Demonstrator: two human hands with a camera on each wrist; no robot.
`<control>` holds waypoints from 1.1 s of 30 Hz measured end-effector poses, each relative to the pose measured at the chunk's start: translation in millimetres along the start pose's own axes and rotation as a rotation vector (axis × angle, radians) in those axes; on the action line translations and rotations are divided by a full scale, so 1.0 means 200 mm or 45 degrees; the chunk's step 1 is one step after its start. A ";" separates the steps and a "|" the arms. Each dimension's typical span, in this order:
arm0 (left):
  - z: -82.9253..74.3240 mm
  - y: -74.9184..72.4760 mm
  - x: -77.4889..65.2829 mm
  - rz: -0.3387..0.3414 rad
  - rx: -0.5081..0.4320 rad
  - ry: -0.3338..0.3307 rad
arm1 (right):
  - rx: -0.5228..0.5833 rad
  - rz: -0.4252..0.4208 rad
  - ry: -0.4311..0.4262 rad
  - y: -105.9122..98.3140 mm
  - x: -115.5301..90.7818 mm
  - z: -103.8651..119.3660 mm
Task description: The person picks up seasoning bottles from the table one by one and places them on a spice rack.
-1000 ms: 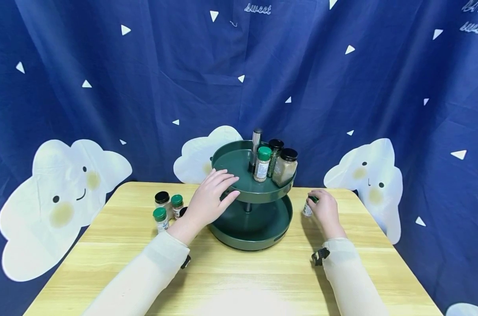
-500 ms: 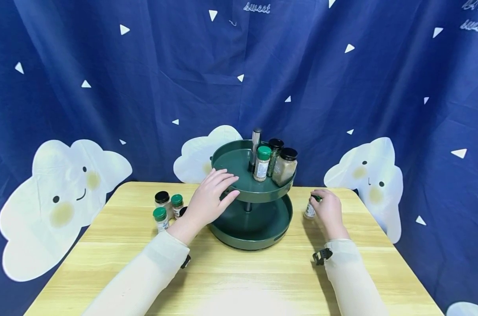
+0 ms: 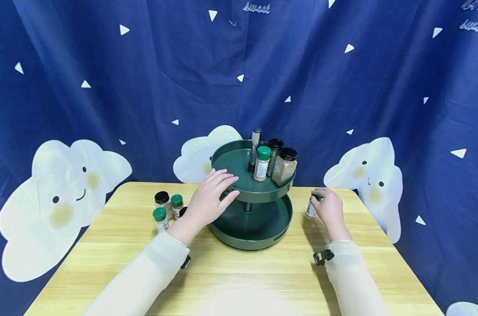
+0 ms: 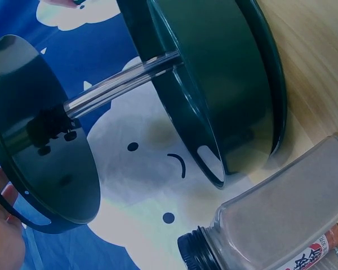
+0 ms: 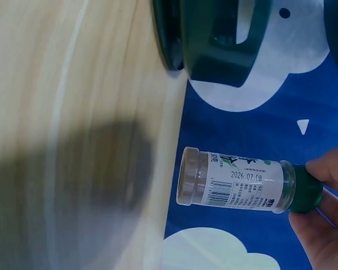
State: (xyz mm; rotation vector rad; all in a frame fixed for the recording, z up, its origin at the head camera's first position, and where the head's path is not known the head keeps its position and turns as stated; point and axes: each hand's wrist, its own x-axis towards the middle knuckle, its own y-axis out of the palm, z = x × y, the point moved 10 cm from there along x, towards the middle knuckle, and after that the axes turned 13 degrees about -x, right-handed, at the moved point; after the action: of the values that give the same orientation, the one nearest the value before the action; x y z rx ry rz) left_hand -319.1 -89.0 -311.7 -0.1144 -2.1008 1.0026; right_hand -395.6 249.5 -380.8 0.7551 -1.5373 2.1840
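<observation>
My right hand (image 3: 329, 210) pinches the green cap of a small spice jar (image 5: 242, 180) between thumb and fingers, right of the rack. The jar hangs cap up, apparently just above the table, its white label showing in the right wrist view. My left hand (image 3: 209, 197) rests at the front-left rim of a dark green two-tier turntable rack (image 3: 258, 193), fingers extended over the upper tier's edge. On that tier's right side stand a green-capped spice jar (image 3: 261, 164), a black-capped jar of pale powder (image 3: 285, 167), a dark herb jar (image 3: 275, 156) and a slim clear-and-black cylinder (image 3: 255, 149).
Left of the rack, partly behind my left arm, stand a black-capped jar (image 3: 162, 200), two green-capped jars (image 3: 160, 219) and another black cap (image 3: 182, 211). The wooden table (image 3: 246, 276) ends at a blue curtain (image 3: 152, 87) printed with clouds.
My right hand has shifted slightly to the right with the spice jar in its fingers. The left hand and the rack look unmoved.
</observation>
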 end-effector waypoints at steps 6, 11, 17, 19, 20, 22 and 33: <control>0.00 0.00 0.00 -0.005 0.004 0.011 | 0.011 -0.040 0.004 -0.04 0.01 0.02; 0.00 0.00 0.00 -0.014 0.006 0.022 | 0.020 -0.081 -0.006 -0.09 0.02 0.05; 0.00 0.00 0.00 -0.009 0.006 0.017 | 0.016 -0.082 0.018 -0.13 0.03 0.06; 0.00 0.00 0.00 -0.008 0.004 0.014 | 0.018 -0.078 0.025 -0.14 0.03 0.07; 0.00 0.00 0.00 -0.009 0.003 0.013 | 0.021 -0.076 0.028 -0.15 0.03 0.08; 0.00 0.00 0.00 -0.011 0.002 0.014 | 0.026 -0.077 0.030 -0.17 0.04 0.09; 0.00 0.00 0.00 -0.019 0.001 0.024 | 0.038 -0.136 -0.001 -0.26 0.05 0.16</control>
State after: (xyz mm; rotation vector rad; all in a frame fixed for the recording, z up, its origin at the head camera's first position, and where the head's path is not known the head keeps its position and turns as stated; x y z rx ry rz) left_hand -319.1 -88.8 -312.1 -0.1071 -2.0812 0.9898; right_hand -367.0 237.1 -326.3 0.8282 -1.4333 2.1334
